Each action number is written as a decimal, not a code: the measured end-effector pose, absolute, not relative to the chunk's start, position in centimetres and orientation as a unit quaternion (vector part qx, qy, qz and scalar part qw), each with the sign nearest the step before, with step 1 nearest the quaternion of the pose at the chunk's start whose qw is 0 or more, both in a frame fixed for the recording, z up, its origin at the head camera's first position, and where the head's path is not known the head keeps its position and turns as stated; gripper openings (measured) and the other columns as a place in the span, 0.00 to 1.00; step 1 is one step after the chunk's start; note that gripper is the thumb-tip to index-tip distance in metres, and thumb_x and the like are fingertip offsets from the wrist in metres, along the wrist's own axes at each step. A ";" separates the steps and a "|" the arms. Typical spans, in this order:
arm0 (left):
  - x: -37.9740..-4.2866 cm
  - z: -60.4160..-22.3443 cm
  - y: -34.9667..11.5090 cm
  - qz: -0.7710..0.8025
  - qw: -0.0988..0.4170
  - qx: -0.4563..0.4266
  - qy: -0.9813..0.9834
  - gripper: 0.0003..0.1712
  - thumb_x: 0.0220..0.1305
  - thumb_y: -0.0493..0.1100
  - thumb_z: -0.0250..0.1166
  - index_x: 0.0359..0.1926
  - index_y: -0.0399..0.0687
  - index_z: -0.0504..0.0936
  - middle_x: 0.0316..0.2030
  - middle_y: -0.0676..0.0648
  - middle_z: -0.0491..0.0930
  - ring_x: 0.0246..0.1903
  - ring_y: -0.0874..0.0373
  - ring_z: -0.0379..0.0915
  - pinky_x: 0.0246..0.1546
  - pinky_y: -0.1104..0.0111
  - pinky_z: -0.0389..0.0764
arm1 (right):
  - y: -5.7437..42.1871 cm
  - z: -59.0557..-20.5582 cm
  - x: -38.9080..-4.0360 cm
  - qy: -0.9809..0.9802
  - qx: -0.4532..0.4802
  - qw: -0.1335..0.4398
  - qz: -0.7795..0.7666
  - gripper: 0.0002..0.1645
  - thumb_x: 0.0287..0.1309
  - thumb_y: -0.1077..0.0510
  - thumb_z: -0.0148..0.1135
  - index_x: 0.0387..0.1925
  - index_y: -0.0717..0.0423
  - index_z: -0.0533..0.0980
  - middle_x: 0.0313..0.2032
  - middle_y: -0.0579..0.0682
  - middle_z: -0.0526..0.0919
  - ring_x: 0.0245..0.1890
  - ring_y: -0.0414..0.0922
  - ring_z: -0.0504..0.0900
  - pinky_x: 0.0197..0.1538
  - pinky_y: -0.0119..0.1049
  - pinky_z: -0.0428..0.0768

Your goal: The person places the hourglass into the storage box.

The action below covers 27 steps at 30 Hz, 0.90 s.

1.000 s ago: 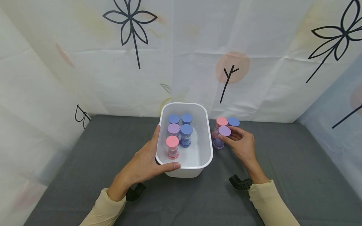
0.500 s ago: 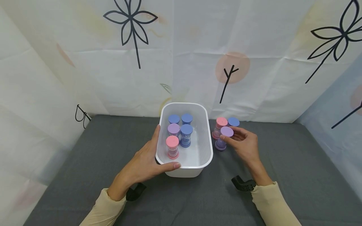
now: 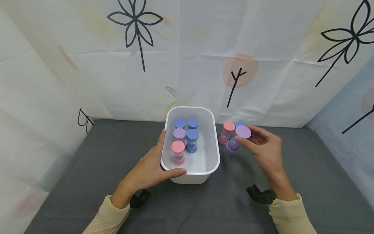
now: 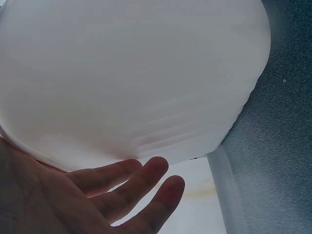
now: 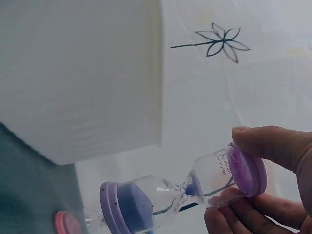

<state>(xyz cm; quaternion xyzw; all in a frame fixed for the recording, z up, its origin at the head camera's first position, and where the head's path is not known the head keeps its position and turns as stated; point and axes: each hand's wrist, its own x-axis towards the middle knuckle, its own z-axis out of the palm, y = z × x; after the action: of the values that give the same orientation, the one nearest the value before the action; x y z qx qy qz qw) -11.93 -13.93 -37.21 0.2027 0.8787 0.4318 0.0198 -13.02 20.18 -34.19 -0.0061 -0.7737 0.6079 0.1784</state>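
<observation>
In the head view, my right hand pinches a purple sand timer by its top cap, and the timer tilts. The right wrist view shows the timer between thumb and fingers, purple sand in its glass. Beside it on the table stand a pink sand timer and a blue one, partly hidden. My left hand rests against the left front corner of a white plastic bin, thumb along the front rim. In the left wrist view its extended fingers lie along the bin's outer wall.
Inside the bin, several sand timers stand upright: blue, purple and pink. A dark grey cloth covers the table. White patterned fabric hangs behind and at both sides.
My right hand has moved right and slightly up with the purple sand timer, which now tilts and covers part of the blue one. The left hand and bin have stayed put.
</observation>
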 end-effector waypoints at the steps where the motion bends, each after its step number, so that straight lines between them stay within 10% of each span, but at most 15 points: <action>1: -11.9 -37.2 -13.9 0.433 0.020 0.203 0.878 0.76 0.48 0.74 0.74 0.81 0.65 0.29 0.78 0.55 0.52 0.66 0.55 0.64 0.60 0.48 0.70 | 20.2 -33.9 -12.8 -0.767 -0.002 0.183 0.615 0.31 0.49 0.64 0.80 0.56 0.67 0.80 0.47 0.50 0.86 0.45 0.40 0.86 0.48 0.26 0.80; 27: -12.2 -37.5 -13.8 0.445 0.009 0.219 0.868 0.76 0.49 0.71 0.75 0.81 0.65 0.31 0.76 0.55 0.55 0.64 0.55 0.66 0.59 0.49 0.71 | 18.9 -29.2 -9.8 -0.615 0.172 0.192 0.745 0.30 0.45 0.86 0.67 0.54 0.81 0.75 0.48 0.64 0.85 0.47 0.52 0.85 0.50 0.36 0.81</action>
<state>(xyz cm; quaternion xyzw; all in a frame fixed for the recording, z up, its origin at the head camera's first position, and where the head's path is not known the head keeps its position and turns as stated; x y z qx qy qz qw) -12.25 -13.77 -37.53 0.2187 0.8682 0.4454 0.0089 -9.83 18.93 -29.20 0.1724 -0.6148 0.7453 0.1916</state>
